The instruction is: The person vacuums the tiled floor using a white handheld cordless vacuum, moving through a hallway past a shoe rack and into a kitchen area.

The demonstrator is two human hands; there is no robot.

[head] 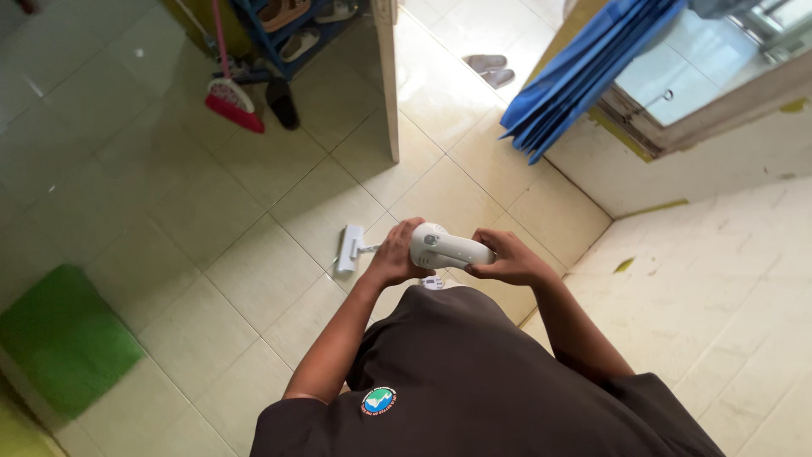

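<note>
I look straight down at a white stick cleaner. Its handle body [447, 247] is held in front of my dark shirt. My left hand [392, 254] is wrapped around the front of the handle. My right hand [507, 258] grips the rear end of it. The cleaner's flat white floor head [348, 247] rests on the pale tiled floor [254, 271] beyond my left hand, joined by a thin shaft that my hand mostly hides.
A green mat [63, 334] lies at the left. A red broom [233, 101] and a blue shoe rack [292, 30] stand at the back. A white door edge [389, 85], a pair of slippers [491, 69], a blue curtain [584, 72] and a pale wall [719, 169] bound the right side.
</note>
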